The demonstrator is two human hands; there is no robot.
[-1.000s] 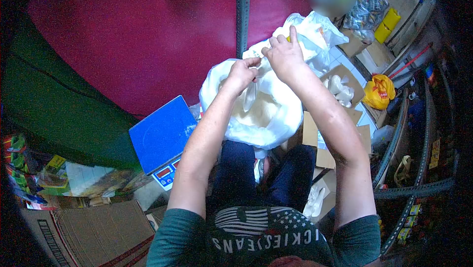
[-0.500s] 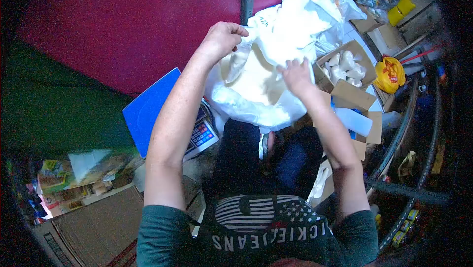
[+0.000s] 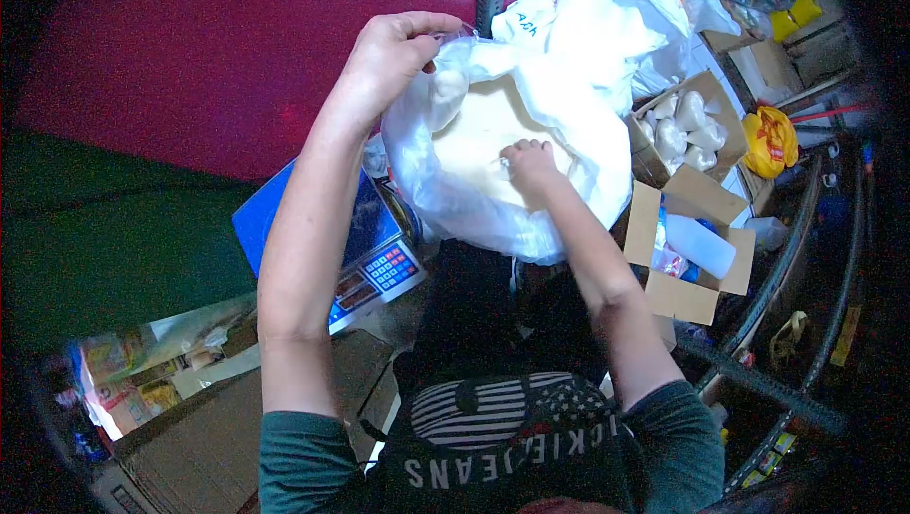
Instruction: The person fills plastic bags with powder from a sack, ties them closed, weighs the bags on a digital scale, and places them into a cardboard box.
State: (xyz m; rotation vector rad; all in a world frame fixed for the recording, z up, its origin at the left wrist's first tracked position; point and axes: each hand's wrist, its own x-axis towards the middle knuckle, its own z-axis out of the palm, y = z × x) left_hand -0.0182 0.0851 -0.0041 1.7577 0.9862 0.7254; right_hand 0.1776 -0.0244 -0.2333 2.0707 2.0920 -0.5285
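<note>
A large open white plastic bag [image 3: 602, 149] stands before me, its mouth rolled outward, with pale, fine powder or grains [image 3: 483, 125] inside. At the bag's far left rim, my left hand [image 3: 393, 54] pinches a bit of the clear plastic between thumb and fingers. My right hand [image 3: 531, 168] is down inside the mouth, at the surface of the pale contents. Its fingers are curled; a small whitish bit shows by the thumb, too unclear to name.
A blue scale [image 3: 370, 229] with a keypad sits left of the bag. On the right are a carton of filled white pouches [image 3: 692, 130], an open carton with a plastic bottle [image 3: 700, 247] and a yellow bag [image 3: 770, 142]. Metal rails [image 3: 787, 239] run beyond.
My right hand has gone from the bag's right rim down into its contents. My left hand has shifted slightly left and up, still at the rim. The mouth looks wider, and the view has shifted.
</note>
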